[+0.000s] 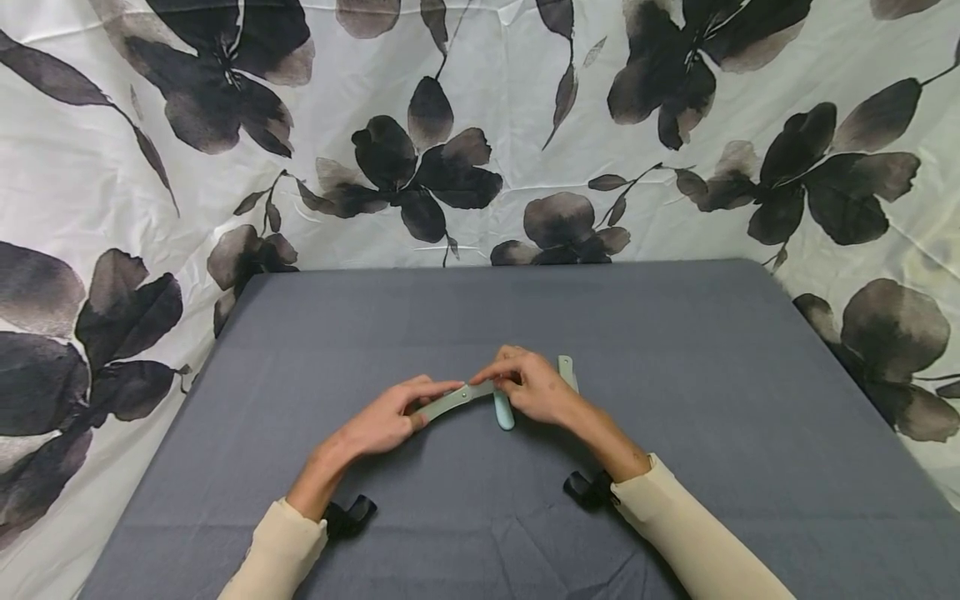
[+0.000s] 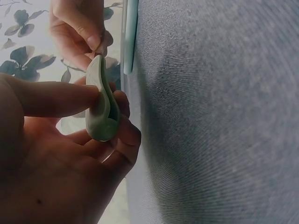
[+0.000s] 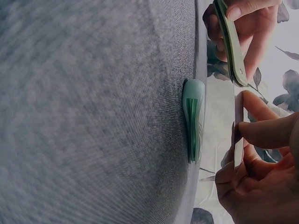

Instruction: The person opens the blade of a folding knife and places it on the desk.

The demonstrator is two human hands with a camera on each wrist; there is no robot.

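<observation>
A folding knife with a pale green handle is held between both hands over the grey cloth. The left hand grips the handle near its rounded end, thumb on one side and fingers on the other, as the left wrist view shows. The right hand pinches the thin blade between thumb and fingers, just past the riveted end. Part of the blade is hidden by those fingers. Below the right hand lies a light teal slotted handle on the cloth, partly covered by the hand in the head view.
Just behind the right wrist lies another pale green riveted piece, partly hidden. The grey cloth covers the table and has creases near the front. A white floral curtain hangs behind the table. Black wrist cameras sit under both forearms.
</observation>
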